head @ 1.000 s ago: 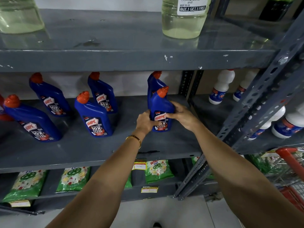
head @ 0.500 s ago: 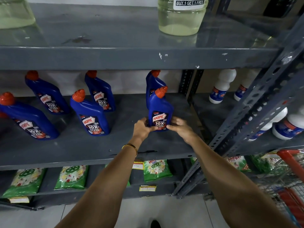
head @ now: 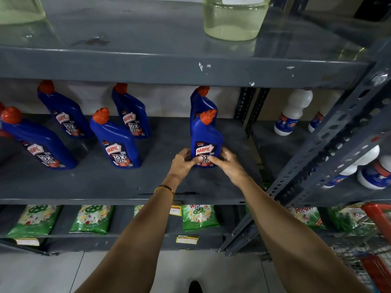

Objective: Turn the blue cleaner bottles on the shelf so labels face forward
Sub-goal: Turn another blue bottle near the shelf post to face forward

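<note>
Several blue cleaner bottles with orange caps stand on the grey middle shelf (head: 118, 187). The front right blue bottle (head: 205, 134) stands upright with its label facing me. My left hand (head: 183, 161) grips its lower left side and my right hand (head: 227, 163) grips its lower right side, thumbs across the label. Directly behind it stands another blue bottle (head: 201, 102), mostly hidden. To the left, a front bottle (head: 115, 140), a rear bottle (head: 131, 115), another rear bottle (head: 63, 111) and a far-left bottle (head: 40, 142) show their labels.
Above is a grey shelf (head: 169, 66) carrying a clear jug of yellowish liquid (head: 232, 20). White bottles (head: 293, 113) stand in the right bay behind a slanted perforated upright (head: 330, 149). Green packets (head: 198, 216) lie on the lower shelf. A red cart (head: 378, 220) is at the lower right.
Both hands have slid down from the middle of the front right bottle to its base, and the bottle now rests a little further back on the shelf with its label fully visible.
</note>
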Demonstrator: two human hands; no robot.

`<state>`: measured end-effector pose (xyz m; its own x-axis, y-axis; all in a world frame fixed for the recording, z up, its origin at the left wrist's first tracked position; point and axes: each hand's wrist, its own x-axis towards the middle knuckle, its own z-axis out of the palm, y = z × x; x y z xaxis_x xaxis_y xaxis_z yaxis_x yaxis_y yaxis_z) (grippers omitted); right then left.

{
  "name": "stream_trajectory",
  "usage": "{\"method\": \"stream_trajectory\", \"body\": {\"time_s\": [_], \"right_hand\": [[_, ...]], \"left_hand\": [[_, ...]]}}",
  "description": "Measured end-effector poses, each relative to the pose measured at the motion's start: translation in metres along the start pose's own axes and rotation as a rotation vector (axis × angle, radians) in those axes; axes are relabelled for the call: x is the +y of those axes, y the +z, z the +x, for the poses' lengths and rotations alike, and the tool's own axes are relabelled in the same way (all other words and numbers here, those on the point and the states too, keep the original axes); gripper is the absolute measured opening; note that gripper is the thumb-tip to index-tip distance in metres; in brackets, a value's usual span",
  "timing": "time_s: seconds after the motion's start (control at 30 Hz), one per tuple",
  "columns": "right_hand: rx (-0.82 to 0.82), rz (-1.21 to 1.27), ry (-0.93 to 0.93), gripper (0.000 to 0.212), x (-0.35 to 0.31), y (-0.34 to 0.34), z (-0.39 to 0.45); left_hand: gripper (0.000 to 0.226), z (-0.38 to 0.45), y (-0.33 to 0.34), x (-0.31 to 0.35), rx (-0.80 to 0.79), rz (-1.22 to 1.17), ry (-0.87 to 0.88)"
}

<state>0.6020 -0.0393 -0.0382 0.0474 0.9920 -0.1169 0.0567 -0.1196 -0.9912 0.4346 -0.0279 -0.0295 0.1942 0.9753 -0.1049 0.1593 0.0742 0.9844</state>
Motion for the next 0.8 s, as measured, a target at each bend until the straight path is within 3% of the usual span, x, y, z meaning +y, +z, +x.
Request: {"method": "stream_trajectory", "body": {"time_s": [0.8], "right_hand": [[-0.027, -0.051, 0.049, 0.049, 0.005, 0.008, -0.080]], "left_hand": [[0.046, -0.062, 0.003, -0.011, -0.024, 0.067, -0.038]]}}
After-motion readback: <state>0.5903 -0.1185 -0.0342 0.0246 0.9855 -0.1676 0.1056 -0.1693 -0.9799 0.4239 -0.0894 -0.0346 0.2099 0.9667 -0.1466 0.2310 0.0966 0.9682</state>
